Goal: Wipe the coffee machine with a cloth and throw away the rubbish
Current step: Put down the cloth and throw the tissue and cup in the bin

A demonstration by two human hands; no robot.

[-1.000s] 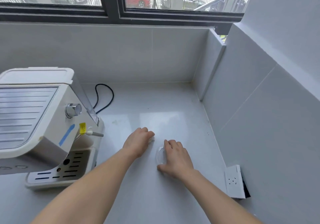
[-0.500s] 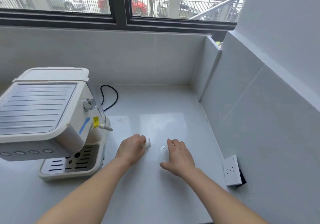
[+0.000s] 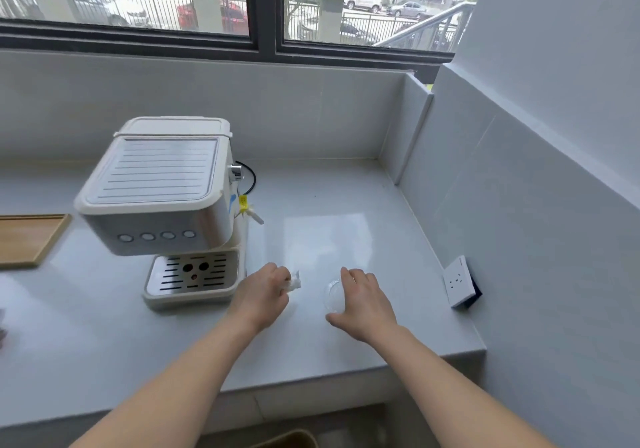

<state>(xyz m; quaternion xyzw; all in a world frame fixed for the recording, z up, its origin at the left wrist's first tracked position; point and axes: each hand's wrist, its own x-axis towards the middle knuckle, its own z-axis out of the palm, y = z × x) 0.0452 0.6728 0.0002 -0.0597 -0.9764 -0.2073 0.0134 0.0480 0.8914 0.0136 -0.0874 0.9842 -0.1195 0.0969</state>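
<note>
A white coffee machine (image 3: 162, 187) stands on the pale countertop (image 3: 332, 212), left of both hands. My left hand (image 3: 261, 297) grips a small crumpled white piece of paper or tissue (image 3: 294, 281) that pokes out past the fingers. My right hand (image 3: 365, 303) lies over a small clear plastic lid or cup (image 3: 331, 295) on the counter, fingers slightly curved around its right edge. No cloth is in view.
A wooden tray (image 3: 29, 238) lies at the far left. A loose white socket plate (image 3: 460, 281) leans on the right wall. A black cable (image 3: 251, 179) runs behind the machine. The rim of a brown bin (image 3: 291, 440) shows below the counter edge.
The view has pulled back and up, so the counter's front edge and the bin now show. Both hands have drawn toward that edge, keeping the paper and the clear lid.
</note>
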